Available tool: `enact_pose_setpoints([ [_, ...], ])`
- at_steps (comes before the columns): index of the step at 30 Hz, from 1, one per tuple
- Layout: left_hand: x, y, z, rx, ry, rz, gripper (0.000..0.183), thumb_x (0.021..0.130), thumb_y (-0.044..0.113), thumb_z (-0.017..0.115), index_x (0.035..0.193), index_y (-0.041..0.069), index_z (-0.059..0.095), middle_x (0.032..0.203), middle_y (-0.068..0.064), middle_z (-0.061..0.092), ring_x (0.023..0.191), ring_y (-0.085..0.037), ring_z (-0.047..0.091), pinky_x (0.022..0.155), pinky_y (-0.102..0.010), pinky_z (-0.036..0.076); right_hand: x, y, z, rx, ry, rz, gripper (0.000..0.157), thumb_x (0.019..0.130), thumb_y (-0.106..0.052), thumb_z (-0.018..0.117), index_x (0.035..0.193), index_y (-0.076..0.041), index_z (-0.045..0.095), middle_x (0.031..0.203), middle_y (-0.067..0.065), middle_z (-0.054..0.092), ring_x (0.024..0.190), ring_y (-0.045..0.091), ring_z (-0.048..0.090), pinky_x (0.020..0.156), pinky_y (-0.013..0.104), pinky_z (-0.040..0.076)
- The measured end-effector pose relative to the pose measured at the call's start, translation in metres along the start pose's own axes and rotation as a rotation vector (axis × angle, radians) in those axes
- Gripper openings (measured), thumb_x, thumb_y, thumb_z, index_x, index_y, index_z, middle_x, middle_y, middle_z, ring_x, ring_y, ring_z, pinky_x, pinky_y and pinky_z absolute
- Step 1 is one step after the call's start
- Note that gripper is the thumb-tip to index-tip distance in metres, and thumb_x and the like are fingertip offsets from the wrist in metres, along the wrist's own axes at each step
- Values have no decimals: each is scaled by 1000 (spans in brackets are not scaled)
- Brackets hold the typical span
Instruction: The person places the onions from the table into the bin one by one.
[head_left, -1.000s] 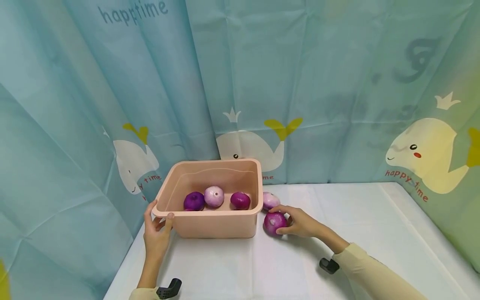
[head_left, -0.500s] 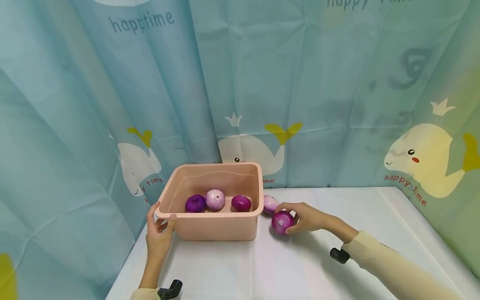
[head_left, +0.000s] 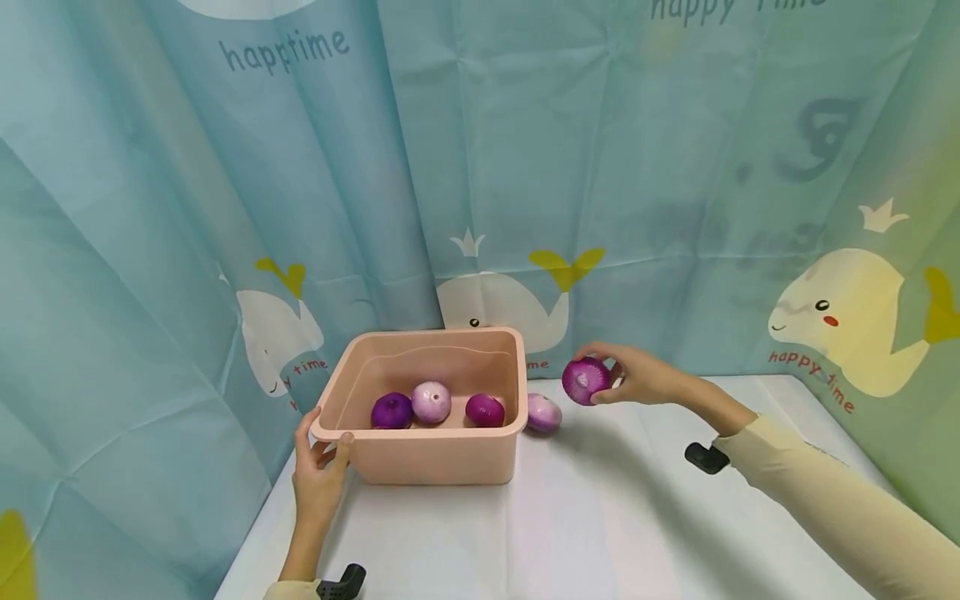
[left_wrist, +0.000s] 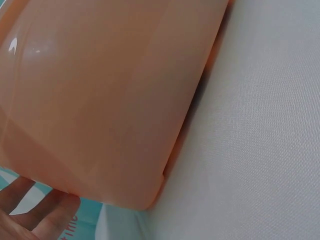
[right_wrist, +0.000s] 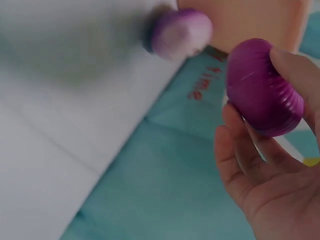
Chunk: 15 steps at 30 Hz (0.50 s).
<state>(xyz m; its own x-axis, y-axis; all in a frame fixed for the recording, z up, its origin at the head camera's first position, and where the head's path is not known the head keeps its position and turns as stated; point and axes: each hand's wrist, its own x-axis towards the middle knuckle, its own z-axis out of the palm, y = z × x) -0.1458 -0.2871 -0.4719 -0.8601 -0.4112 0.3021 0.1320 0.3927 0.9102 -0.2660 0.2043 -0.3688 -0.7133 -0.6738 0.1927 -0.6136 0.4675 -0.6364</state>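
In the head view a purple onion [head_left: 587, 382] is raised over the table, pinched between the thumb and fingers of my right hand [head_left: 637, 377]. The right wrist view shows the same onion [right_wrist: 262, 89] from the side, glossy and ribbed. My left hand [head_left: 318, 483] grips the front left corner of a pink plastic bin [head_left: 431, 457], thumb in front and fingers at its left side. Inside the bin lie a dark purple onion [head_left: 392, 411], a pale pink onion [head_left: 431, 403] and a magenta onion [head_left: 485, 411]. Another pale pink and purple onion [head_left: 543, 414] sits on the table against the bin's right side.
A white cloth covers the table [head_left: 570, 533]. Behind and to both sides hangs a blue-green curtain [head_left: 660, 200] printed with whales, close to the bin's back and left. Black wrist devices [head_left: 707, 458] sit at both sleeves.
My right hand has lifted the purple onion off the table and moved it up and to the right, away from the bin. My left hand has kept its grip on the bin.
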Motion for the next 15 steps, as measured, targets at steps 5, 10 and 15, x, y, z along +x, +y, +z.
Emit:
enact_pose_setpoints([
  [5, -1, 0, -1, -2, -3, -3, 70, 103, 31, 64, 161, 30, 25, 162, -16, 35, 127, -38, 53, 79, -1, 44, 7, -3, -17, -11, 115, -9, 60, 83, -11, 87, 136, -11, 58, 123, 18, 65, 82, 18, 69, 78, 39, 61],
  [10, -2, 0, -1, 0, 3, 11, 70, 103, 28, 64, 161, 29, 26, 162, -15, 36, 126, -37, 54, 79, -2, 44, 15, -6, -29, -33, 229, -3, 61, 83, -15, 88, 136, -14, 58, 121, 15, 65, 83, 19, 70, 77, 33, 61],
  [15, -1, 1, -1, -1, -5, 8, 70, 103, 30, 64, 161, 30, 25, 162, -16, 35, 127, -37, 54, 79, -2, 44, 18, -7, -37, -49, 280, 44, 61, 84, -19, 88, 138, -17, 58, 122, 15, 63, 87, 21, 70, 77, 27, 60],
])
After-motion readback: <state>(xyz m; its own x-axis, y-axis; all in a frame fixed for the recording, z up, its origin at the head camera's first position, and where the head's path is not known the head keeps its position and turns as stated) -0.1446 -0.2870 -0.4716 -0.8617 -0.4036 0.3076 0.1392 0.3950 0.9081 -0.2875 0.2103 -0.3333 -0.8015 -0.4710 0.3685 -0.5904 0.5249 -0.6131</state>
